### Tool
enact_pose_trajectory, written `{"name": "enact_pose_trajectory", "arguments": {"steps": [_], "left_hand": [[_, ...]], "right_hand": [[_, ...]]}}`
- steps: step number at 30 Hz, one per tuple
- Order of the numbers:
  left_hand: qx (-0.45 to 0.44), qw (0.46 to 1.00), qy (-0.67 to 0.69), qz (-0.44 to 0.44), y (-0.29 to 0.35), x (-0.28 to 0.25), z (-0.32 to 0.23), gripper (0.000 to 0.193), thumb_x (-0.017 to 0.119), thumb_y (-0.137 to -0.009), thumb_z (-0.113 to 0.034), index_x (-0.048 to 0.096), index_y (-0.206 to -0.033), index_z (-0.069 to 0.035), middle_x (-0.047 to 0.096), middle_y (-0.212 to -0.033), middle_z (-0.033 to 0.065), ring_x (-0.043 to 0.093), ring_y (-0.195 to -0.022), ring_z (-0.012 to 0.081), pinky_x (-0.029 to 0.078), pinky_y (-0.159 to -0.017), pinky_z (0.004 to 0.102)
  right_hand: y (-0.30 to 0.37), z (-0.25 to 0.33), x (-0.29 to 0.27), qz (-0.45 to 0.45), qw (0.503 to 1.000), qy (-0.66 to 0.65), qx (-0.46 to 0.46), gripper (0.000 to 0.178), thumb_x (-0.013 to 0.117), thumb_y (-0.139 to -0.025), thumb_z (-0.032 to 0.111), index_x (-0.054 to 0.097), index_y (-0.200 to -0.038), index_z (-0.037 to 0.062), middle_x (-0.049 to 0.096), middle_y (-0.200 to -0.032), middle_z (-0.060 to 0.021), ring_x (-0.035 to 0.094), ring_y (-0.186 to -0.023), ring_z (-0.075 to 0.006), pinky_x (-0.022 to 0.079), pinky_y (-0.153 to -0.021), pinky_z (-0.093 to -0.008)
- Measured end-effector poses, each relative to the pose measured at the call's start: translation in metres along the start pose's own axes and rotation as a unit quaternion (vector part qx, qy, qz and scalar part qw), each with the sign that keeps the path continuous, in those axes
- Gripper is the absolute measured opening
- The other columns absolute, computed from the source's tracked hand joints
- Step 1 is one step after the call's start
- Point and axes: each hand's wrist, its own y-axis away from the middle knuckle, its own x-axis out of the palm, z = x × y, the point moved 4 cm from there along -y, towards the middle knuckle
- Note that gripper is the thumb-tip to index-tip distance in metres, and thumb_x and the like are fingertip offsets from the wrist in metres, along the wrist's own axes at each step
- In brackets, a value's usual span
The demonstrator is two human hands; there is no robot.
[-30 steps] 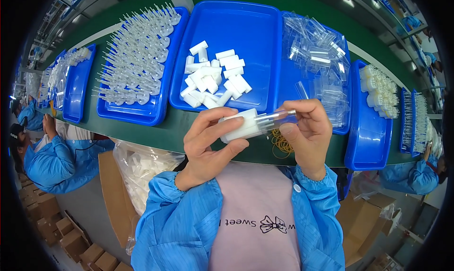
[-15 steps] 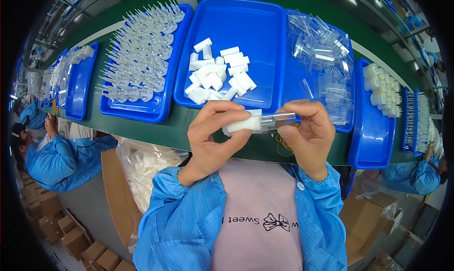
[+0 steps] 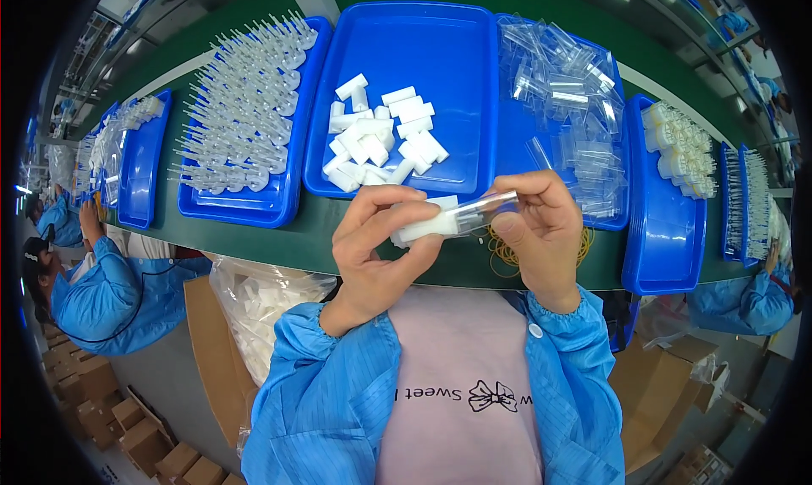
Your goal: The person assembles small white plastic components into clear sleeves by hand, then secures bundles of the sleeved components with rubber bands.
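Observation:
In front of my chest, my left hand [image 3: 375,241] is closed around a few white plastic pieces [image 3: 433,224] lying side by side. My right hand [image 3: 541,235] pinches the far end of a clear plastic sleeve [image 3: 489,209] between thumb and fingers. The sleeve's other end meets the white pieces and tilts up to the right; how far it reaches over them I cannot tell. Beyond my hands, similar white pieces [image 3: 370,138] lie loose in a blue tray [image 3: 406,37]. More clear sleeves [image 3: 584,159] fill the blue tray to its right.
Left stands a blue tray of upright white nozzle-like parts [image 3: 241,113]. Yellow rubber bands [image 3: 505,258] lie on the green table [image 3: 457,269] by my right hand. Banded white bundles [image 3: 677,151] sit on stacked blue trays [image 3: 668,257] at right. A bag of white parts [image 3: 262,303] hangs near my left elbow.
My right hand has shifted slightly left and up, and the clear sleeve now tilts upward to the right. My left hand keeps its grip. The view has shifted a little.

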Motion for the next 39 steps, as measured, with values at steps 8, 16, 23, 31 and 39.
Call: {"name": "enact_pose_trajectory", "arguments": {"steps": [8,16,23,31,39], "left_hand": [[-0.026,0.998,0.048,-0.007,0.005,0.002,0.005,0.030,0.072,-0.064,0.003,0.069,-0.093,-0.004,0.060,-0.099,0.0091,0.059,-0.089,0.0188,0.047,-0.075,0.0281],[-0.021,0.999,0.038,-0.009,0.005,0.004,0.003,0.030,0.072,-0.064,0.004,0.068,-0.093,-0.004,0.060,-0.098,0.0087,0.058,-0.089,0.0183,0.047,-0.075,0.0280],[-0.039,0.998,0.050,-0.001,0.005,0.007,0.006,0.029,0.072,-0.065,0.003,0.068,-0.093,-0.004,0.060,-0.099,0.0086,0.058,-0.091,0.0183,0.047,-0.076,0.0280],[-0.108,0.974,0.197,-0.033,0.005,0.017,0.008,0.052,0.069,-0.070,0.000,0.051,-0.120,-0.001,0.058,-0.102,0.0079,0.057,-0.095,0.0170,0.044,-0.084,0.0279],[-0.259,0.891,0.372,0.026,0.014,0.019,0.033,0.040,0.066,-0.084,-0.014,0.048,-0.117,-0.001,0.059,-0.105,0.0089,0.057,-0.097,0.0144,0.044,-0.086,0.0271]], "right_hand": [[0.000,0.003,0.003,0.012,1.000,0.006,-0.004,0.030,0.069,-0.082,0.007,0.055,-0.106,-0.0026,0.062,-0.096,-0.0094,0.059,-0.090,-0.0137,0.047,-0.082,-0.0259],[0.002,-0.004,0.002,-0.009,0.999,-0.020,0.032,0.031,0.068,-0.083,0.015,0.053,-0.106,-0.0004,0.063,-0.094,-0.0101,0.060,-0.087,-0.0122,0.047,-0.077,-0.0226],[0.004,-0.008,0.001,-0.013,0.998,-0.045,0.040,0.030,0.069,-0.082,0.008,0.055,-0.107,-0.0026,0.062,-0.097,-0.0099,0.058,-0.091,-0.0137,0.047,-0.081,-0.0250],[-0.002,0.000,-0.006,-0.007,0.991,0.122,-0.047,0.030,0.070,-0.081,0.006,0.057,-0.107,-0.0023,0.059,-0.100,-0.0082,0.056,-0.095,-0.0146,0.043,-0.086,-0.0270],[-0.011,0.004,-0.020,-0.013,0.999,0.035,0.005,0.025,0.067,-0.083,0.008,0.059,-0.105,-0.0010,0.059,-0.098,-0.0060,0.056,-0.094,-0.0141,0.042,-0.087,-0.0273]]}}
